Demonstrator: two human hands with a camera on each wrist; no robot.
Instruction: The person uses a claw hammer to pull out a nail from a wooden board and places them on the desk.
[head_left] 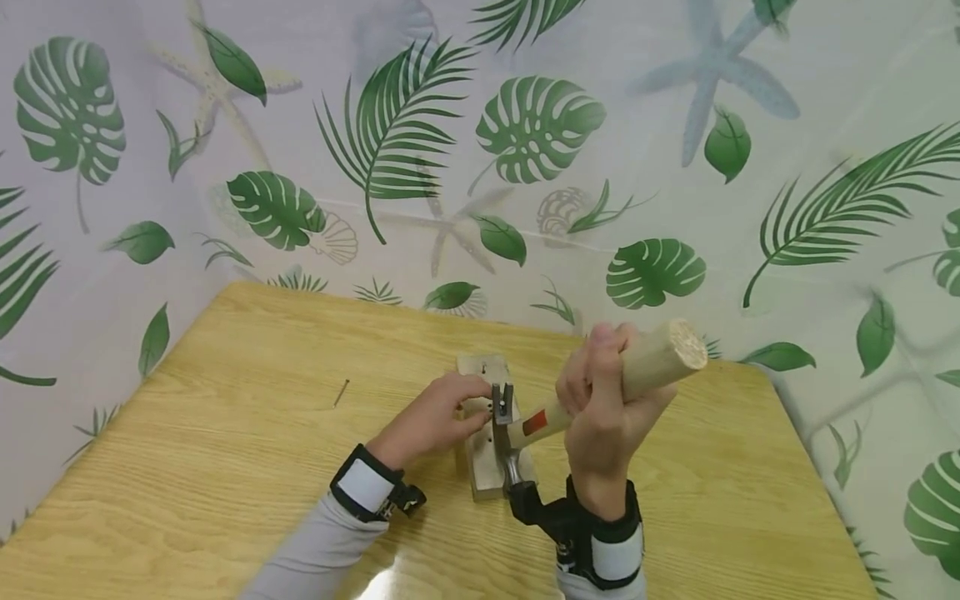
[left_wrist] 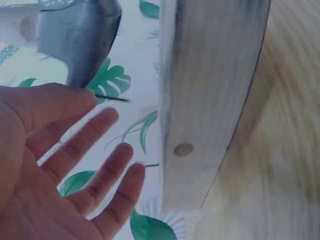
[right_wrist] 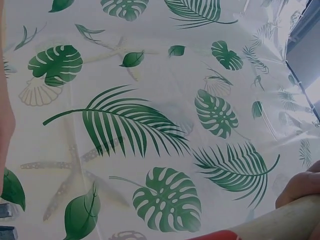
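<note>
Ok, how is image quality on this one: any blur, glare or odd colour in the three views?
Head view: sharp and evenly lit, with a glare patch on the table at the bottom edge. Left wrist view: soft and blue-tinted, the fingers of the left hand smeared, the wood block hazy. Right wrist view: the leaf backdrop is crisp, brighter towards the upper right; the hammer handle is blurred.

A wooden block (head_left: 491, 433) lies on the table (head_left: 225, 467), near its middle and toward the far edge. The left hand (head_left: 435, 421) rests against the block's left side, fingers reaching onto its top. The hammer (head_left: 585, 392) is above the block, its head (head_left: 506, 417) over the block's top, its handle rising to the right through the right hand (head_left: 607, 400). A loose nail (head_left: 341, 392) lies on the table well left of the block. A patterned curtain (head_left: 525, 150) hangs behind and beside the table.
</note>
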